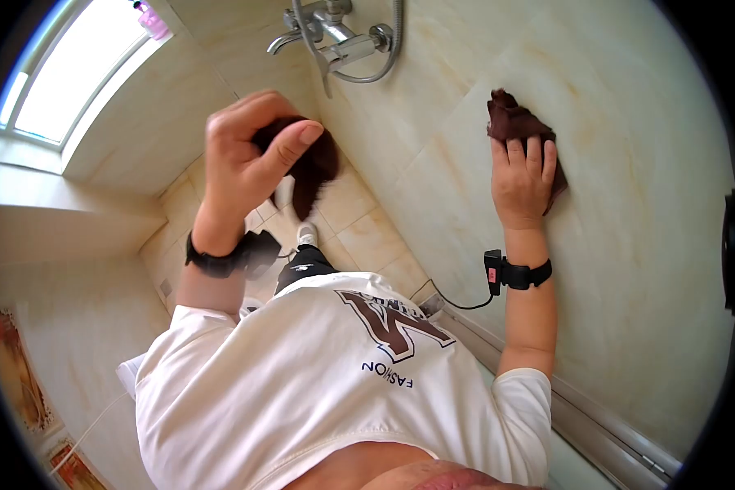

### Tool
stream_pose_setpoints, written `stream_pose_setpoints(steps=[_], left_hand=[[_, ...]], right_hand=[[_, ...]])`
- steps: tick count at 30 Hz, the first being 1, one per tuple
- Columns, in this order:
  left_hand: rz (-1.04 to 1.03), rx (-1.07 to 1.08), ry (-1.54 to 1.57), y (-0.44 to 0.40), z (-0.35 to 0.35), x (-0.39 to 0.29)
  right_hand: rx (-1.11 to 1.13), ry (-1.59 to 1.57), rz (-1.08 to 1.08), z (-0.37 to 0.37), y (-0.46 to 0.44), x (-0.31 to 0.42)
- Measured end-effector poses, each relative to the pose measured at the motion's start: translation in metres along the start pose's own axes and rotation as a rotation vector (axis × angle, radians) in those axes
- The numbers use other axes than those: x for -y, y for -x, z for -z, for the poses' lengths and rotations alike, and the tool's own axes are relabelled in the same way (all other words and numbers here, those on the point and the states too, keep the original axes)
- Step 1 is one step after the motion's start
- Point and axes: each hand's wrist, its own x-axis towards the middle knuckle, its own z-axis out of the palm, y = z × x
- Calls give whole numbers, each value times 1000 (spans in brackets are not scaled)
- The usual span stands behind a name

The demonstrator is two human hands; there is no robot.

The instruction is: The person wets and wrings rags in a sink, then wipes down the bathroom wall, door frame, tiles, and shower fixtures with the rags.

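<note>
My left hand is raised in front of me, its fingers and thumb curled round a dark brown cloth. The cloth hangs below the thumb and its lower edge is blurred. On the tiled wall at the right, my right hand lies flat with its fingers over a second dark brown cloth, pressing it to the tiles. Part of that cloth sticks out above the fingertips and along the right side of the hand. Each wrist wears a black strap with a small box.
A chrome shower mixer with a hose is fixed to the wall ahead. A bright window with a pink bottle on its ledge is at upper left. Beige floor tiles lie below. A pale rail runs along the lower right.
</note>
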Motion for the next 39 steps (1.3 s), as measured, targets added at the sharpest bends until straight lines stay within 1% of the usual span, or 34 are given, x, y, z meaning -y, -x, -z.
stream_pose_setpoints(steps=[1, 2, 3, 5, 7, 8, 9, 11, 13, 15, 17, 18, 19, 20, 21, 23, 26, 34, 38, 39], left_hand=[[-68, -77, -20, -1, 7, -2], [-94, -127, -91, -1, 19, -5], [-118, -177, -162, 0, 30, -7], [-199, -350, 29, -6, 52, -10], [-188, -452, 59, -6, 73, -30], [-335, -442, -63, -7, 87, -28], [-439, -421, -107, -3, 101, -28], [-590, -332, -140, 13, 123, -35], [-714, -216, -137, 38, 152, -47], [-809, -117, -119, 60, 194, -63], [-838, -36, -100, 81, 207, -62], [-850, -1, -93, 85, 227, -64], [-920, -5, -78, 95, 287, -73], [-936, 12, -55, 96, 314, -70], [-937, 31, -28, 76, 342, -57], [-923, 81, 5, 43, 353, -31], [-932, 131, 58, -2, 357, 9], [-1039, 182, 113, -46, 355, 48], [-1009, 158, 84, -63, 351, 72], [-996, 150, 70, -67, 351, 80]], right_hand=[[9, -23, 4, -5, 3, 1], [66, -66, 22, -9, 11, 0], [64, -75, 30, -13, 17, 0], [40, -370, 88, -15, 14, 2], [-12, -426, 33, -8, 1, 6], [-76, -419, 8, -9, -1, 4], [-147, -306, -8, -4, -7, 1], [-242, -116, -48, 15, -16, -9], [-414, -44, -103, 45, -46, -17], [-525, 113, -139, 84, -86, -15], [-596, 172, -207, 83, -78, -18], [-588, 174, -197, 85, -71, -18], [-587, 394, -197, 133, -119, 3], [-532, 575, -199, 148, -135, 17], [-489, 597, -192, 158, -158, 24], [-418, 580, -112, 139, -155, 14], [-341, 616, -131, 111, -144, 8], [-310, 681, -105, 102, -136, 4], [-363, 655, -74, 92, -124, -7], [-344, 671, -57, 94, -129, -2]])
